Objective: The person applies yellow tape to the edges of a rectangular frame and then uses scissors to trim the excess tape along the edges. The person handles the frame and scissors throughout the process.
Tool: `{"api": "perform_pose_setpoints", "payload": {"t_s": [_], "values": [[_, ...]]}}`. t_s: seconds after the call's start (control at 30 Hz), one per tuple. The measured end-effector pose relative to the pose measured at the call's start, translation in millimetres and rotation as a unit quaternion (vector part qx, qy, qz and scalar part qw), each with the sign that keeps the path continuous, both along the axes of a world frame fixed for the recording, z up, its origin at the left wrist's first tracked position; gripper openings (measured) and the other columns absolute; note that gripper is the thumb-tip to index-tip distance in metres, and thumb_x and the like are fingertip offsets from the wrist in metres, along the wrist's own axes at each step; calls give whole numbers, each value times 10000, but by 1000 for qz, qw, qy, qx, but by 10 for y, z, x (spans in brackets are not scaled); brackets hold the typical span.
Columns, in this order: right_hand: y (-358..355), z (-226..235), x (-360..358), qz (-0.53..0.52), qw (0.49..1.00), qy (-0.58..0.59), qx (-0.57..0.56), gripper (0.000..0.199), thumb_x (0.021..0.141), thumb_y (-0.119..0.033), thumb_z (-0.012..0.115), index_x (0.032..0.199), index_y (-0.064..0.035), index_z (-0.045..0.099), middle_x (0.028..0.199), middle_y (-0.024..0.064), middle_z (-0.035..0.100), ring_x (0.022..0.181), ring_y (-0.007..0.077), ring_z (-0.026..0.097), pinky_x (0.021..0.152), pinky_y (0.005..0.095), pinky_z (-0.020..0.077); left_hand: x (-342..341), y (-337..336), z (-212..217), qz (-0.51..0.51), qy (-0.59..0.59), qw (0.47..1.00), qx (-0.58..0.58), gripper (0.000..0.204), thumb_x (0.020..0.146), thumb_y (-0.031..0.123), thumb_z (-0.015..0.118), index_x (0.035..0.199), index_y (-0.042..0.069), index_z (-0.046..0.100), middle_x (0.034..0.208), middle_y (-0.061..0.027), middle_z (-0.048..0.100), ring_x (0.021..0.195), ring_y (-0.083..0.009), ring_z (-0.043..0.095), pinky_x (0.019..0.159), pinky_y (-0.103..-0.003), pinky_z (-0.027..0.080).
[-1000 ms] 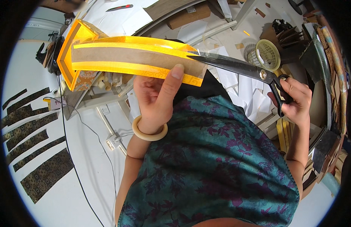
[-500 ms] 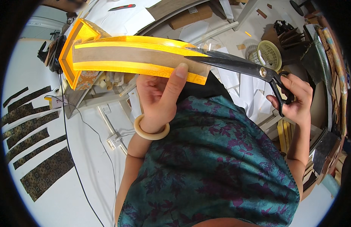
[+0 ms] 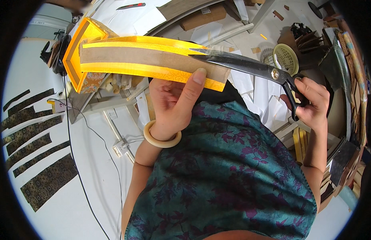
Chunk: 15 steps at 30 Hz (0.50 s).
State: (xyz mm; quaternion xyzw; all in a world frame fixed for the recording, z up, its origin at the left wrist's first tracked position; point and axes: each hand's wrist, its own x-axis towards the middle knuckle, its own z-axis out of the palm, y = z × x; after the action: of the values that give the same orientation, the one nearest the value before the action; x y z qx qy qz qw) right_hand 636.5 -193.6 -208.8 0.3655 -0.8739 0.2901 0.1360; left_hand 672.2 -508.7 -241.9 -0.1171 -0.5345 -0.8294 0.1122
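Left hand: fingers pinch yellow-edged cardboard strip at lower edge. Right hand: fingers closed through handles of black scissors, blades on strip.

White surface with dark patterned fabric strips at left, black cable trailing across, white power strip, round woven basket, scattered paper sheets, bright even light

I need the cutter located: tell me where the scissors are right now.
In the head view, upper right: the scissors are gripped by the right hand, blades reaching left onto the yellow-edged cardboard strip held by the left hand.
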Motion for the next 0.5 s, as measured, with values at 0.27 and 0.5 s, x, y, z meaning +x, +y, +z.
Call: {"api": "perform_pose_setpoints", "payload": {"t_s": [0.27,0.5], "values": [[-11,31,9,-5,1000,-6,22,419,657,-132,875,987,44,687,662,79,560,515,163,562,475,257,426,-24,30,16,12,2,1000,16,212,951,36,646,1155,-17,626,1053,-52,684,958,-89,624,892,-229,486],[-85,72,25,-22,999,-42,15,466,636,-189,912,973,39,685,703,66,576,545,139,555,484,256,429,-6,34,18,13,-5,1000,6,205,944,27,652,1143,-17,626,1029,-50,683,921,-81,625,839,-206,492]]}}
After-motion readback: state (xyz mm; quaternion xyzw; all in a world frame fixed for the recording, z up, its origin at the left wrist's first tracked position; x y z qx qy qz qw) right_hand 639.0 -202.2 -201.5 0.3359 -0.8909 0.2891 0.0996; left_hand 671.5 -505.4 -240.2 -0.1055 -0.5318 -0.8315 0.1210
